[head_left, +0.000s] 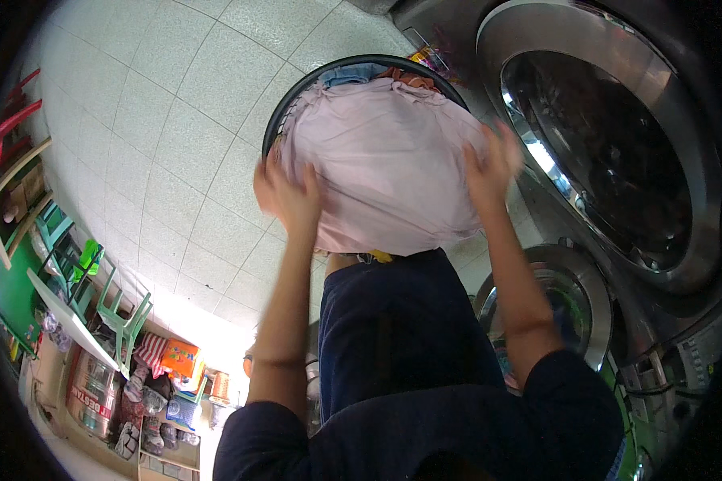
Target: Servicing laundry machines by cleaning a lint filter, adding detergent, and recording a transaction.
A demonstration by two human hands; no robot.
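A round laundry basket with a dark rim (329,67) is in front of my legs. A pale pink cloth (385,160) is spread over its contents, bulging upward and hanging over the near side. Blue fabric (353,74) and rust-coloured fabric (413,78) peek out at the far rim. My left hand (289,192) is at the left side of the cloth, thumb apart from the fingers. Across from it, my right hand (491,164) is at the right side, fingers spread and blurred by motion. Both hands look open; exact contact with the cloth is unclear.
Right of the basket are a large round front-loader door (602,152) and a lower one (569,297). A small colourful packet (425,58) lies beyond the basket. Pale tiles (160,160) cover the floor. Green plastic chairs (124,317) and shelves with bagged goods (164,425) stand left.
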